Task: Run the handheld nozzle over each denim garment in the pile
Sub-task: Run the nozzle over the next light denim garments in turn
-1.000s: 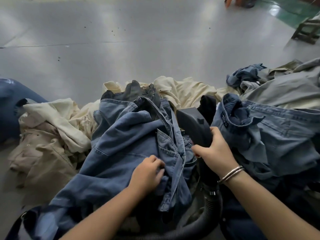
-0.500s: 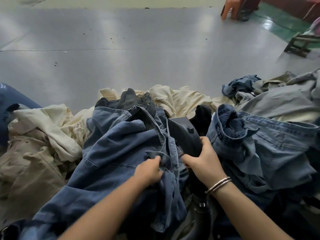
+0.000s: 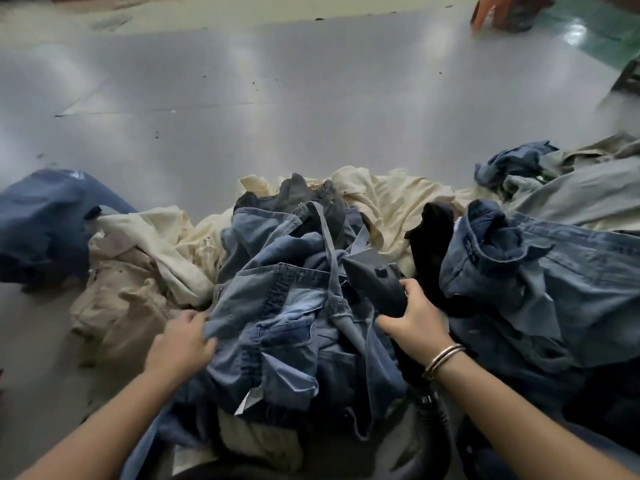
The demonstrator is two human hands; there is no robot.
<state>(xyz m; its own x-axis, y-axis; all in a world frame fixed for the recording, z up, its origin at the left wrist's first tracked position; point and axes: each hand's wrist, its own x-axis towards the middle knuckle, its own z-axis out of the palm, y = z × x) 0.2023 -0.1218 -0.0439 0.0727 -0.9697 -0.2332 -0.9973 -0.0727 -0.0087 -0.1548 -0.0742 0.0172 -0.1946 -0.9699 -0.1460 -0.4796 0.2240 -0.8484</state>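
A heap of garments is shown across the lower half of the frame on a grey floor [image 3: 311, 98]. At lower centre a crumpled blue denim garment [image 3: 291, 306] is gripped along its left edge by the left hand [image 3: 183, 341], whose fingers are curled into the cloth. Just right of it, the dark handheld nozzle [image 3: 374, 285] is held by the right hand [image 3: 415, 323], with fingers and thumb wrapped round its grip; the nozzle head is pointed toward the upper left and lies against the denim folds, though actual contact cannot be confirmed because of motion blur. A black ribbed hose [image 3: 433, 420] is seen running down from the grip toward the lower edge. Metal bangles [image 3: 443, 358] are worn on the right wrist. A second denim piece [image 3: 536, 271] lies at centre right, and a black cloth [image 3: 433, 237] stands between it and the nozzle. Cream garments [image 3: 391, 202] are spread behind, a beige garment [image 3: 121, 299] at centre left, and a dark blue one [image 3: 45, 220] at the far left.
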